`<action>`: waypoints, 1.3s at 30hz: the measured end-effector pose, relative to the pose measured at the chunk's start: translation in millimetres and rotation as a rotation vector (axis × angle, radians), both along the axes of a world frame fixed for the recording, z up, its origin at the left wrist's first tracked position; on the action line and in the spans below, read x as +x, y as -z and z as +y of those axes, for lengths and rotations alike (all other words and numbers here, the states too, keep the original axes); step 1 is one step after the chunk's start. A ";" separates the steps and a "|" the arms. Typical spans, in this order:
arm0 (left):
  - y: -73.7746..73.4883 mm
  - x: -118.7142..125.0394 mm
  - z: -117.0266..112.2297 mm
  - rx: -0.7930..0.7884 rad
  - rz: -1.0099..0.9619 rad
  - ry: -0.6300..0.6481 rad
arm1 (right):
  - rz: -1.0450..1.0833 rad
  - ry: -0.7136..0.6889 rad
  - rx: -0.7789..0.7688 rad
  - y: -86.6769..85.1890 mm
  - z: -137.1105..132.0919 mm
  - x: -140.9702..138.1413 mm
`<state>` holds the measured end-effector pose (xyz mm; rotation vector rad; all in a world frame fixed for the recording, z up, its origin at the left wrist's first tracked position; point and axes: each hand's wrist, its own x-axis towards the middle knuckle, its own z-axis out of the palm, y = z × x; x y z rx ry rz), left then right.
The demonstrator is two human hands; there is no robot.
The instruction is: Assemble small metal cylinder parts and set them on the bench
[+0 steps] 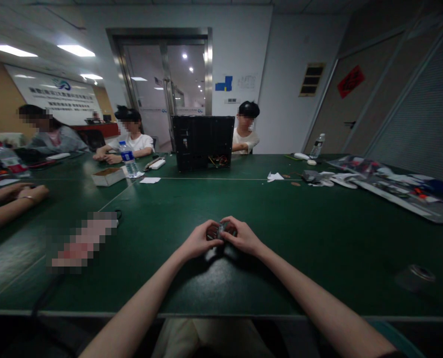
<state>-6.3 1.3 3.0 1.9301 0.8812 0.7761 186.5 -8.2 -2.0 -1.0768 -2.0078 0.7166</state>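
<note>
Both my hands meet over the green table (281, 233), a little in front of me. My left hand (200, 241) and my right hand (241, 236) are closed together around a small dark object (220, 230) with grey and reddish parts. Most of it is hidden by my fingers, so I cannot make out what it is. Its dark reflection shows on the tabletop just below my hands.
A black computer case (202, 142) stands at the table's far middle. A water bottle (128, 159) and a small box (108, 176) lie at left, papers and parts (389, 186) at right, a round metal piece (421, 272) near right. Several people sit around; another person's arms (8, 199) rest at left.
</note>
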 end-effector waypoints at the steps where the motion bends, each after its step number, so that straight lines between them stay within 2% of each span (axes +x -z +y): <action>1: 0.0 0.2 0.4 -0.007 -0.009 0.002 | 0.000 0.000 0.001 0.2 0.3 0.4; 17: -10.5 1.9 -4.8 0.048 0.044 -0.026 | 0.091 -0.048 -0.112 1.1 3.0 3.5; 22: -8.5 0.5 -4.2 0.101 0.074 -0.033 | 0.120 -0.063 -0.143 2.8 2.8 1.7; 33: -4.0 0.7 0.8 0.112 0.091 -0.089 | -0.069 -0.008 0.077 -0.8 -4.1 -2.8; 39: -3.8 0.7 4.4 0.028 0.080 -0.118 | -0.136 -0.020 0.097 -4.9 -9.9 -3.7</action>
